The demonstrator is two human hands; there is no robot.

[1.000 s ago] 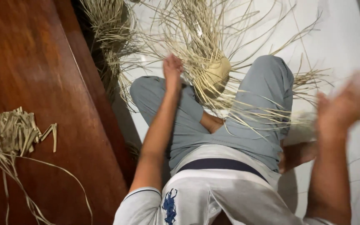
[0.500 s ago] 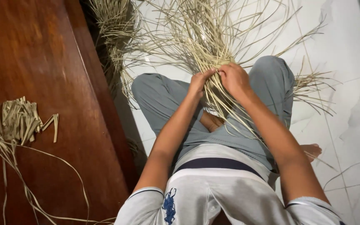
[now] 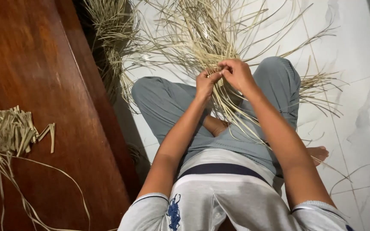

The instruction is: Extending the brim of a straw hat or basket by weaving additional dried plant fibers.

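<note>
Left hand and right hand touching above crossed legs, fingers of both pinching pale straw strands, strands fanning across white floor, cut straw scraps near left edge of wooden board.

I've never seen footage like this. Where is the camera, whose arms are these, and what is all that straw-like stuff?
There is no machine here. The single camera sits on a person's head and looks down, so you see their own arms, shirt and crossed legs from above. The person sits on a white marble floor. The left hand and right hand meet over the lap and pinch thin pale dried strips, part of a large loose bundle of strips that fans out across the floor and over the knees. To the person's left is a dark wooden surface, and on it lies a small pile of short cut strip pieces with a few long strands trailing from it.
</note>
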